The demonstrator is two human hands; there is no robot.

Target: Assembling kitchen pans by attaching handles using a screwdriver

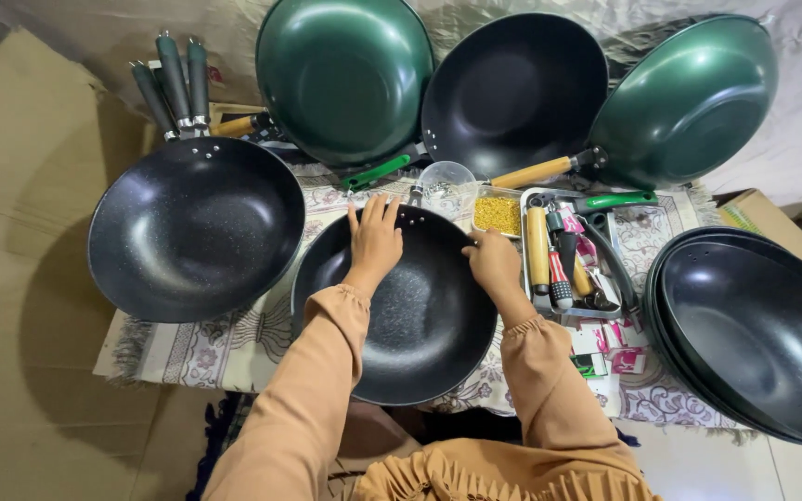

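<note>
Black wok (420,325) dead centre on patterned mat (234,343), handle-less, rivet holes at 12 o'clock rim. Left hand (375,237) flat, fingers spread, pressing inside far wall. Right hand (492,260) curled, pinching rim at 2 o'clock; can't tell if anything's in it. Reckon keep left palm down firm so pan won't rock. Red-white packets (619,334) at 3 o'clock, tool tray (563,264) beyond, yellow-filled box (498,214) at 1.
</note>
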